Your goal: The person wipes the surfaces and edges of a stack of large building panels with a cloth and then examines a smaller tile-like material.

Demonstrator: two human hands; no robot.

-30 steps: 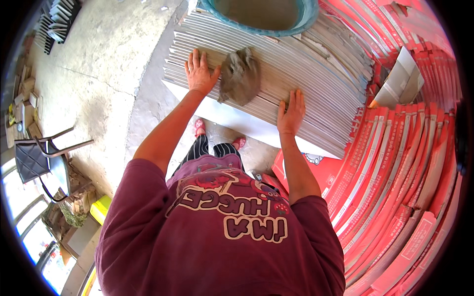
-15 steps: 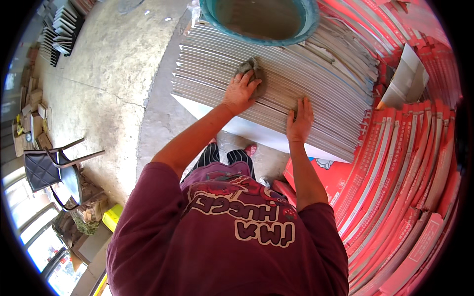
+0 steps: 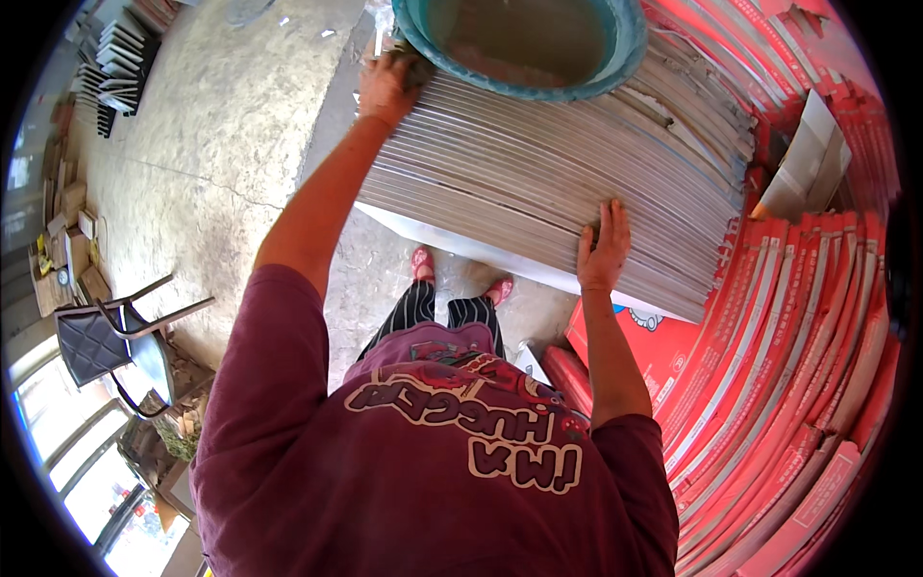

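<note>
A long row of tiles (image 3: 519, 173), packed face to face, shows its thin grey edges upward. My left hand (image 3: 387, 88) is at the far left corner of the row, closed on a dark, wet-looking rag (image 3: 416, 69), partly hidden by the fingers. Just right of it, a teal basin (image 3: 423, 50) of murky brown water sits over the far side of the row. Fingers stretched out, my right hand (image 3: 606, 248) rests on the tile edges toward the near right and holds nothing visible.
Red cartons (image 3: 769, 365) stand packed along the right side, with a torn cardboard piece (image 3: 806, 159) among them. The concrete floor (image 3: 221, 125) extends to the left. A dark chair (image 3: 101, 337) is at lower left, and upright tile samples (image 3: 120, 62) stand at far left.
My left hand has carried the rag from the middle of the tiles to the far left corner beside the basin. The right hand stays on the tiles, shifted slightly in the view.
</note>
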